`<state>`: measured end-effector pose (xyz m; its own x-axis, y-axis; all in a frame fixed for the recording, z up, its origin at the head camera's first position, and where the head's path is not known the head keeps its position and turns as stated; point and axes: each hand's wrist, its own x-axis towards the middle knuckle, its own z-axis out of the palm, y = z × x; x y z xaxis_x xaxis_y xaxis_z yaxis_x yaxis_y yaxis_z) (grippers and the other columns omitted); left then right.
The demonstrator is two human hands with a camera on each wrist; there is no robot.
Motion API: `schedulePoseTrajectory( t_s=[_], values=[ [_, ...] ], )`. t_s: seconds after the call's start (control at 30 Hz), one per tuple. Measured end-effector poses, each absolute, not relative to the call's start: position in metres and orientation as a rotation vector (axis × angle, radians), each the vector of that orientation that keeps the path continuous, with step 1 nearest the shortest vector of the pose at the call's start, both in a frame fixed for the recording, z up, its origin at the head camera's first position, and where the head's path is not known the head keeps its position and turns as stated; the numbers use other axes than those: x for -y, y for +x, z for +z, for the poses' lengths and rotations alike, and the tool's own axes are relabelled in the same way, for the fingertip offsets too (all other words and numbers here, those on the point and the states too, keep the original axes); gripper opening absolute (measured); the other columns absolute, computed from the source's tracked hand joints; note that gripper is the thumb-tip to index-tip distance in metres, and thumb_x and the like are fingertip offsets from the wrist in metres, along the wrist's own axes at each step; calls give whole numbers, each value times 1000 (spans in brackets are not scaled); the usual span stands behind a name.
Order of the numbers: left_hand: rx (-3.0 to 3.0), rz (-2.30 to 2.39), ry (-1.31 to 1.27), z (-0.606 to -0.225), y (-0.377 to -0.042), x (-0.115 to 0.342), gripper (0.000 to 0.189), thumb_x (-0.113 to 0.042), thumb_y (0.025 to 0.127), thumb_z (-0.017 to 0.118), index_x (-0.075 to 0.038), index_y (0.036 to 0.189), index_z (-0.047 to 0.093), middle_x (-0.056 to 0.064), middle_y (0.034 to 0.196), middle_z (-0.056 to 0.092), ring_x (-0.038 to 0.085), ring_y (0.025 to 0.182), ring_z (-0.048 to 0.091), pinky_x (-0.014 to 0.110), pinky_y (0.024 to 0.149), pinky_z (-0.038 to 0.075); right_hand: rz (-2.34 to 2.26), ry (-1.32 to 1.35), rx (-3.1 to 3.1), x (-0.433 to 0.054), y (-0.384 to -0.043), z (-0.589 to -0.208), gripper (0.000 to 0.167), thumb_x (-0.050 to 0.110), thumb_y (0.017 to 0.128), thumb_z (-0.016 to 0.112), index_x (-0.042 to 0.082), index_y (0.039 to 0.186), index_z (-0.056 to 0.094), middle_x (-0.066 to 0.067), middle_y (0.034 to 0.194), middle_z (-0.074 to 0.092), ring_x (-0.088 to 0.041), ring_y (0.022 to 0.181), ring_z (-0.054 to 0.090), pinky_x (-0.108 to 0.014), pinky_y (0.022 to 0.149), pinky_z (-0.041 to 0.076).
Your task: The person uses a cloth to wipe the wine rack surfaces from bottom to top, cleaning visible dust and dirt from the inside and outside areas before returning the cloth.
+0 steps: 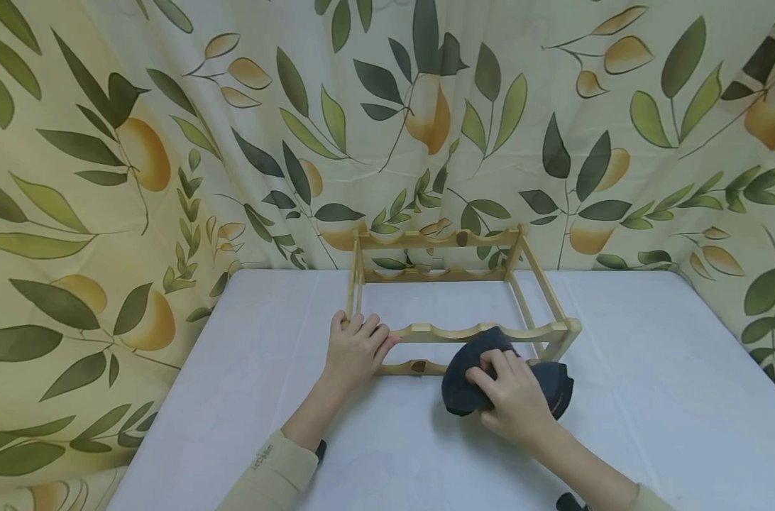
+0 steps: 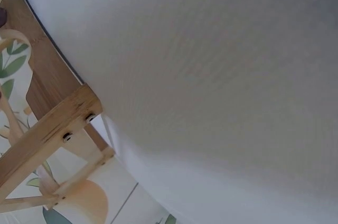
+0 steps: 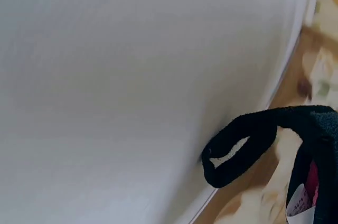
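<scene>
My left hand (image 1: 358,351) grips the near left corner of a light wooden rack (image 1: 464,331), fingers over its scalloped upper rail. With my right hand (image 1: 512,387) I hold a dark navy cap (image 1: 460,387) by its fabric, in front of the rack's near right part, overlapping the rails in this view. In the right wrist view the cap's dark band (image 3: 296,114) forms a loop, with a white label (image 3: 301,205) and some pink inside. The left wrist view catches the rack's end bar (image 2: 50,131) with two screws; neither hand appears in the wrist views.
A white cloth (image 1: 387,454) covers the table. Behind it hangs a curtain (image 1: 387,170) printed with leaves and fruit, close to the rack's far rails. A dark wrist strap (image 1: 321,451) shows at my left sleeve.
</scene>
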<state>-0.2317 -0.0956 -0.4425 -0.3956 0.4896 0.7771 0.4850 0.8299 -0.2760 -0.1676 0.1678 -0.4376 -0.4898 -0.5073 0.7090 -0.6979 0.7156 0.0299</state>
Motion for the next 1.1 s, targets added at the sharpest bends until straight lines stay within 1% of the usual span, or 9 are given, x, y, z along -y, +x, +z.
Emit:
schedulePoseTrajectory(
  t_s=[0.07, 0.13, 0.33, 0.53, 0.67, 0.83, 1.0, 1.1],
  values=[
    [2053, 3, -716, -443, -232, 95, 45, -46, 97, 30, -17, 71, 53, -4, 76, 51, 16, 65, 44, 42, 75, 36, 352, 987, 2193, -158, -165, -439, 43, 5, 42, 63, 13, 84, 59, -8, 86, 49, -20, 70, 41, -35, 56, 36],
    [2056, 1, -717, -443, -232, 95, 45, -46, 97, 30, -17, 71, 53, -4, 76, 50, 16, 65, 44, 42, 75, 36, 360, 1055, 2190, -148, -164, -442, 45, 5, 42, 65, 14, 85, 58, -7, 87, 49, -19, 71, 41, -34, 58, 38],
    [2060, 2, -720, -443, -232, 94, 44, -47, 96, 32, -17, 72, 53, -3, 76, 50, 16, 65, 44, 43, 75, 36, 327, 1166, 2256, -130, -174, -452, 45, 5, 48, 69, 15, 91, 58, -7, 92, 48, -20, 76, 42, -34, 62, 40],
    [2071, 2, -714, -443, -232, 95, 45, -47, 96, 31, -17, 72, 53, -3, 77, 50, 16, 66, 45, 43, 76, 36, 238, 1252, 2313, -122, -190, -457, 47, 5, 53, 72, 15, 96, 55, -8, 97, 48, -21, 79, 42, -35, 64, 38],
    [2071, 9, -708, -443, -232, 96, 46, -46, 97, 29, -17, 72, 54, -3, 77, 51, 16, 66, 46, 43, 76, 36, 127, 1315, 2341, -114, -195, -456, 46, 12, 59, 76, 15, 99, 55, -8, 102, 48, -22, 83, 43, -35, 66, 38],
    [2072, 6, -707, -442, -231, 95, 46, -46, 97, 29, -17, 72, 55, -3, 77, 51, 17, 66, 46, 43, 77, 36, 21, 1350, 2385, -105, -200, -456, 44, 19, 65, 77, 17, 102, 55, -8, 106, 47, -24, 89, 45, -38, 69, 41],
    [2072, 8, -702, -443, -231, 95, 47, -46, 97, 28, -17, 73, 55, -3, 78, 51, 17, 67, 45, 44, 77, 36, -44, 1327, 2448, -99, -208, -459, 45, 19, 67, 75, 17, 106, 53, -9, 108, 48, -27, 98, 47, -42, 80, 42],
    [2071, 10, -702, -444, -231, 96, 47, -46, 98, 27, -17, 73, 55, -3, 78, 51, 17, 67, 46, 44, 77, 36, -96, 1317, 2495, -97, -212, -462, 48, 20, 68, 74, 17, 110, 52, -10, 114, 47, -29, 105, 45, -44, 85, 41]
  ],
)
